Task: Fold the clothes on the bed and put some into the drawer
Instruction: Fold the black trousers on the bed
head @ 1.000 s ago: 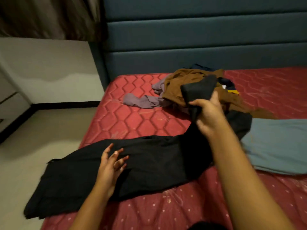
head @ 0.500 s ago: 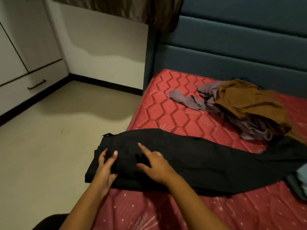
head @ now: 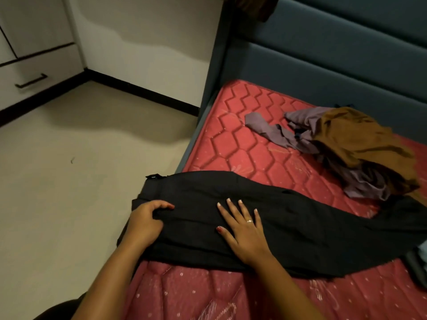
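Note:
A pair of black trousers point(head: 300, 227) lies lengthwise across the red mattress point(head: 242, 146), its waistband end hanging a little over the left edge. My left hand point(head: 145, 222) grips the cloth at that waistband end, fingers curled into a fold. My right hand point(head: 245, 229) lies flat on the trousers with its fingers spread, pressing the cloth down. A heap of unfolded clothes sits further back: a brown garment point(head: 355, 139) on top of a grey-purple one point(head: 275, 130).
A white cabinet with a drawer and a dark handle point(head: 31, 81) stands at the far left across the beige floor point(head: 69, 169). The blue padded headboard point(head: 323, 65) backs the bed. A bit of light blue cloth point(head: 421, 250) shows at the right edge.
My right hand let go of the lifted trouser leg and came down flat on the trousers. My left hand slid to the waistband and curled into the cloth. The view swung left.

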The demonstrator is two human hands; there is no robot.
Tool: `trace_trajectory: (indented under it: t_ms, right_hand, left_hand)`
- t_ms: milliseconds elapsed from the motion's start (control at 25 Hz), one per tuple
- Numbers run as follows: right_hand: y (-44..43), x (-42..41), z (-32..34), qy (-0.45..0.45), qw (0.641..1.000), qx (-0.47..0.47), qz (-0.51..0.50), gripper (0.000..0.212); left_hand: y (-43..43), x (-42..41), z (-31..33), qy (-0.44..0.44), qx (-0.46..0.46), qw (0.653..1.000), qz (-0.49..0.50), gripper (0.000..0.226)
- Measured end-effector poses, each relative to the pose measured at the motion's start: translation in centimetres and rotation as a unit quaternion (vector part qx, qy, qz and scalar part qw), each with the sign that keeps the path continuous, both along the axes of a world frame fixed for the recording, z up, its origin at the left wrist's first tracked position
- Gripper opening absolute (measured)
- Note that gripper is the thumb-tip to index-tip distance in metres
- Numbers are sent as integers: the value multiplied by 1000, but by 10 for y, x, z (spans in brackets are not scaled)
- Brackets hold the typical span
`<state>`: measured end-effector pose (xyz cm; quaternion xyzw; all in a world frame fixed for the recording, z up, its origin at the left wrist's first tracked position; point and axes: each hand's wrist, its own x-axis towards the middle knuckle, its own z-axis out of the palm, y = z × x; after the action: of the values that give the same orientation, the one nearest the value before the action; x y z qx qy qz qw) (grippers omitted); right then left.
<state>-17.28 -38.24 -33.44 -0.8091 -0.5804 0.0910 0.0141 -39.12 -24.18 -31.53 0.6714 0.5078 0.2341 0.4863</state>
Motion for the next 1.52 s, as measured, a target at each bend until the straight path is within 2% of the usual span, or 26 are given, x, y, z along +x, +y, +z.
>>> trace_trajectory:
  t_ms: [160,280,360,480,600,680,760,840,960,1040,1160,1240,1320,1360,1440,1520]
  right_hand:
    - [-35,64,-2,-58,992,-20,-108,84]
    - [-76,110,4,-59,977,-57,-196,71]
    - [-88,126,10,-53,968,-63,-239,61]
    - [-78,114,13,-42,980,-26,-194,71]
    - [-84,111,2,-16,989,-35,-143,80]
    - [-101,130,0,6,982,-26,-189,69]
    - [-117,151,0,25,971,-24,-236,57]
    - [-128,167,2,44,962,-25,-267,53]
    - [-138,197,9,108,931,-3,-347,54]
    - [-155,227,14,163,874,64,-453,58]
    - [-209,272,15,168,750,205,-605,66]
    - [-232,292,11,215,659,308,-652,63]
    - [-225,305,10,352,548,416,-635,53]
    - [-218,307,11,399,512,451,-613,46]
    - [-203,308,12,432,471,503,-582,28]
    - [-201,306,28,497,404,575,-510,27]
  left_hand:
    - [-13,6,-7,109,128,986,-19,70]
    - [-46,28,0,269,315,910,-26,76]
    - [-77,64,7,284,373,878,-96,64]
    - [-117,121,3,301,326,861,-250,56]
    - [-134,156,-14,366,251,832,-333,57]
    - [-136,164,-16,390,209,827,-346,70]
    - [-134,173,-16,396,220,830,-327,88]
    - [-137,188,-10,397,181,845,-307,88]
    - [-151,226,5,391,183,838,-333,84]
    - [-158,254,13,372,212,827,-365,79]
    - [-170,302,23,340,271,813,-388,68]
    - [-182,334,28,312,295,813,-394,60]
    - [-194,369,26,286,297,814,-408,54]
    - [-201,385,24,278,291,813,-422,53]
    - [-210,414,16,250,281,817,-437,55]
    - [-212,442,10,193,262,838,-438,61]
